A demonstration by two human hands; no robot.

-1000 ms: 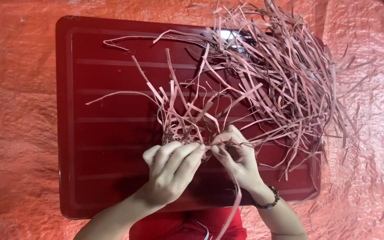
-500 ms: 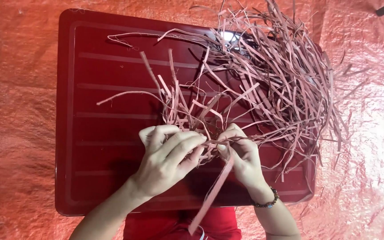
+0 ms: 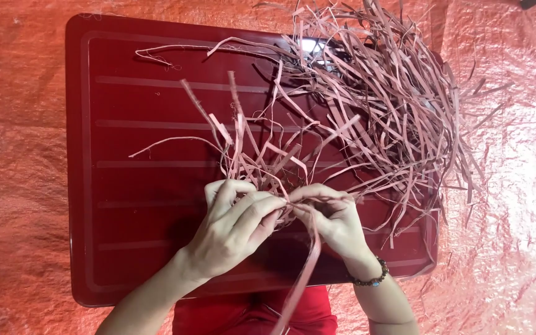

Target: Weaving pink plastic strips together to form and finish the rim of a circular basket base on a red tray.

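A big tangle of thin pink strips (image 3: 367,111) lies over the right half of a dark red ridged board (image 3: 131,186). My left hand (image 3: 234,226) and my right hand (image 3: 336,220) meet at the near middle of the board, fingertips pinched together on a small bundle of the pink strips (image 3: 262,164) that fans out away from me. One long strip (image 3: 302,279) hangs down from between my hands toward my red clothing. A beaded bracelet (image 3: 370,278) is on my right wrist.
The board rests on an orange woven plastic sheet (image 3: 13,155) that covers the whole surface around it. Loose strip ends spill past the board's right edge (image 3: 473,167). A dark object corner (image 3: 531,3) shows at the top right.
Both hands stay pinched on the same bundle. The long strip that hangs toward me has lengthened and swung left, and the fanned ends have shifted a little.
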